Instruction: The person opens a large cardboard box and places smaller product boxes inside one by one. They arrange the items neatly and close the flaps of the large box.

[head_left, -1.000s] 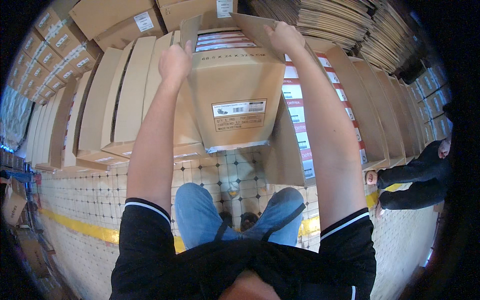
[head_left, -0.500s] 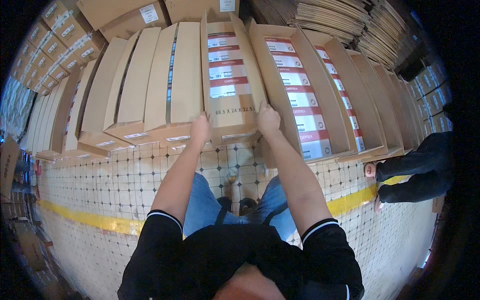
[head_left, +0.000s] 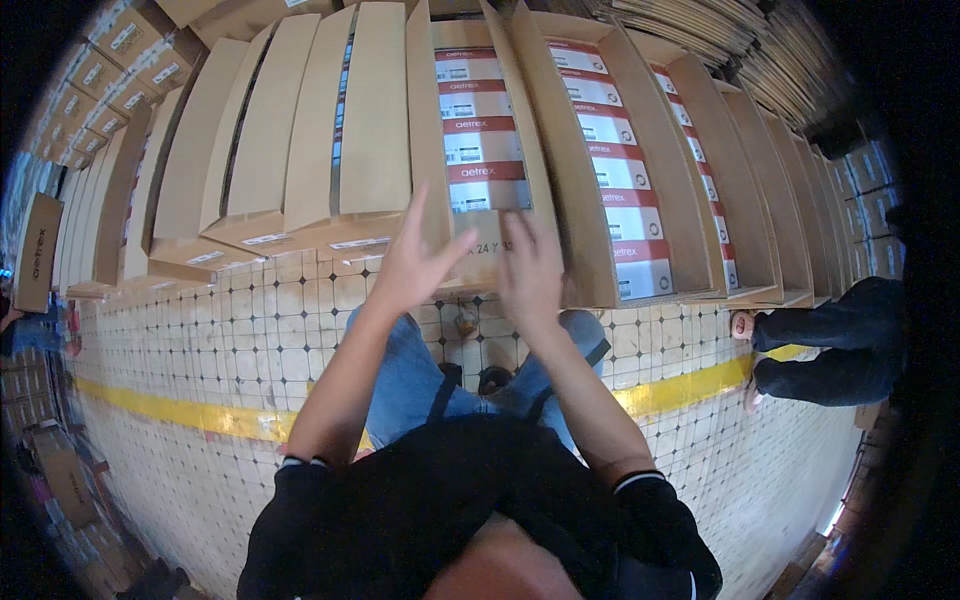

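In front of me stands a long open cardboard carton (head_left: 424, 110), its two long side flaps raised. Inside it lies a row of small white-and-red boxes (head_left: 480, 150), with a short end flap (head_left: 478, 270) folded over the near end of the row. Over the carton's near left corner is my left hand (head_left: 408, 265), open, thumb and fingers spread. My right hand (head_left: 532, 275) is over the near right corner, smeared by motion, fingers stretched out and in front of the end flap. Neither hand holds anything; whether they touch the cardboard I cannot tell.
Left of it stand cartons with top flaps folded down (head_left: 375, 110); right of it, open filled cartons (head_left: 635, 200). Flattened cardboard (head_left: 690, 20) is stacked at the far right. A person in dark trousers (head_left: 840, 335) stands at the right, on tiled floor with a yellow stripe (head_left: 680, 395).
Both hands have let go of the carton's upper side edges and come inward over its near end. The end flap is now partly covered by my right hand. My view has shifted slightly.
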{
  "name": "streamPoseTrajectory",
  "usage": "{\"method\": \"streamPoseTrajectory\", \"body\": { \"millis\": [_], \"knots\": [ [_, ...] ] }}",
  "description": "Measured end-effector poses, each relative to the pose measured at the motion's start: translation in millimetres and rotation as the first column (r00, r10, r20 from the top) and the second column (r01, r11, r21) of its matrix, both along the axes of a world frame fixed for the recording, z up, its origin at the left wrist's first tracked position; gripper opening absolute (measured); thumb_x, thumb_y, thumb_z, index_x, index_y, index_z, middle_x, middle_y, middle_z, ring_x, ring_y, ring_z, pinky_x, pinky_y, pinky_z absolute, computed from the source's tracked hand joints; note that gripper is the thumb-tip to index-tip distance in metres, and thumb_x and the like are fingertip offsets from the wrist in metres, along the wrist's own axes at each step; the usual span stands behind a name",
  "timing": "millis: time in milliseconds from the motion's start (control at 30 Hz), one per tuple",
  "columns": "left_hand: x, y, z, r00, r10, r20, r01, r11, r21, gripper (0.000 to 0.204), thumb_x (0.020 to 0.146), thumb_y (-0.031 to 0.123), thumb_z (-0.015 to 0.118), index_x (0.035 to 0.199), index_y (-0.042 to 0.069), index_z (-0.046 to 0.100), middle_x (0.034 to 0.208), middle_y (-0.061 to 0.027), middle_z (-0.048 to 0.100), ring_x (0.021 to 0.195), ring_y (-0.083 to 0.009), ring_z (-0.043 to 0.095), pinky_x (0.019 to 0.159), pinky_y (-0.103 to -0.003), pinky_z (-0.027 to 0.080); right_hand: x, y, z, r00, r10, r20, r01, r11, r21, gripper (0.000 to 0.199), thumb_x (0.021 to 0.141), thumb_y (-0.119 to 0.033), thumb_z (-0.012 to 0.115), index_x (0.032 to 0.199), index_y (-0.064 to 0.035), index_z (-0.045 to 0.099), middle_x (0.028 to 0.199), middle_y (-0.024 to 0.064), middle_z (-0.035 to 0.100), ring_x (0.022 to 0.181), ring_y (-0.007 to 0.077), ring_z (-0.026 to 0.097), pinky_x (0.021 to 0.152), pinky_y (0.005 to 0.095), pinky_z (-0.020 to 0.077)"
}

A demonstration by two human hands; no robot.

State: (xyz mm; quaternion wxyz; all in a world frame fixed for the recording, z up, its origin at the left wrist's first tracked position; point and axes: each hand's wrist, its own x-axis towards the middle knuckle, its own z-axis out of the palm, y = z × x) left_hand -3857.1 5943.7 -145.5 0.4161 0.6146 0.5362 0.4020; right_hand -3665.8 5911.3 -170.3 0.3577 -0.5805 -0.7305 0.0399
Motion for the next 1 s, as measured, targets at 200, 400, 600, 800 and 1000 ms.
{"method": "streamPoseTrajectory", "body": {
  "millis": [200,400,600,800,1000],
  "knots": [
    [31.9,80.0,3.5,0.864,-0.087,-0.496,-0.094,0.939,-0.329,0.089,0.088,0.038,0.064,0.151,-0.008,0.022,0.144,-0.0325,0.045,0.131,-0.039,0.05,0.109,-0.042,0.04,-40.1,71.5,-44.4,0.914,0.185,0.362,0.016,0.874,-0.486,0.061,0.086,-0.029,0.068,0.135,0.0004,0.049,0.132,0.0214,0.053,0.13,0.04,0.046,0.117,0.0484,0.0281],
    [-45.9,87.5,-15.0,0.961,-0.183,-0.209,0.127,0.958,-0.256,0.073,0.087,0.019,0.055,0.152,-0.002,0.028,0.135,-0.0232,0.056,0.118,-0.0296,0.058,0.101,-0.037,0.045,-23.4,83.1,-0.6,0.843,0.27,0.466,-0.009,0.873,-0.488,0.053,0.087,-0.045,0.067,0.117,-0.003,0.058,0.115,0.0186,0.059,0.114,0.0338,0.054,0.099,0.0431,0.0433],
    [-72.0,82.8,-43.6,0.995,-0.103,0.001,0.102,0.984,-0.144,0.063,0.087,0.017,0.047,0.148,0.003,0.038,0.129,-0.0234,0.06,0.12,-0.0317,0.058,0.102,-0.037,0.042,-2.7,-39.8,43.6,0.929,0.251,0.272,-0.158,0.933,-0.323,0.035,0.085,-0.038,0.071,0.091,-0.0051,0.061,0.094,0.0146,0.058,0.094,0.0346,0.058,0.08,0.0447,0.0474],
    [-64.8,80.3,-36.1,0.996,-0.089,0.029,0.093,0.981,-0.171,0.065,0.087,0.017,0.047,0.15,0.004,0.036,0.129,-0.0241,0.059,0.12,-0.0327,0.057,0.102,-0.037,0.042,13.2,-133.1,-10.2,0.97,0.24,0.049,-0.197,0.884,-0.423,0.022,0.08,-0.021,0.077,0.09,-0.0065,0.063,0.099,0.0113,0.058,0.094,0.0326,0.057,0.081,0.0443,0.047],
    [-57.3,77.2,-39.0,1.0,-0.023,0.007,0.024,0.991,-0.129,0.068,0.087,0.018,0.047,0.152,0.003,0.032,0.136,-0.0272,0.055,0.126,-0.0346,0.054,0.106,-0.035,0.04,8.9,-115.6,-2.5,0.982,0.185,0.024,-0.156,0.887,-0.434,0.015,0.081,-0.018,0.076,0.086,-0.0067,0.066,0.094,0.0106,0.061,0.092,0.0319,0.059,0.08,0.0425,0.0478]
  ]
}}
